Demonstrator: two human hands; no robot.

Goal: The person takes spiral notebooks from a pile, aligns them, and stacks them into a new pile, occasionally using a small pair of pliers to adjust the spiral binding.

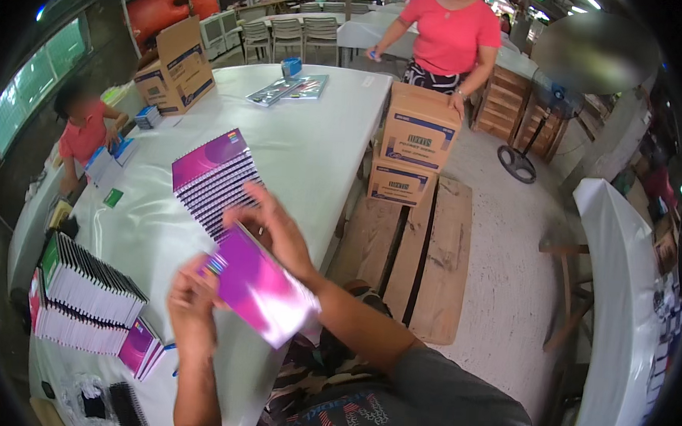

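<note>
My left hand point(192, 302) pinches the left end of a purple spiral notebook point(264, 286), which is tilted above the near edge of the table with glare on its cover. My right hand point(278, 229) is beside the notebook's upper edge, fingers apart and curved; whether it touches the notebook I cannot tell. Just beyond my hands lies an overlapping row of purple spiral notebooks point(214, 160), their bindings showing in a ladder of edges.
At left stand stacked spiral notebooks point(90, 296) and a few small purple ones point(141, 349). Packs point(290, 89) and an open carton point(175, 69) sit at the table's far end. Closed cartons point(418, 132) rest on a wooden bench point(443, 257) beside a person in pink; another person sits left.
</note>
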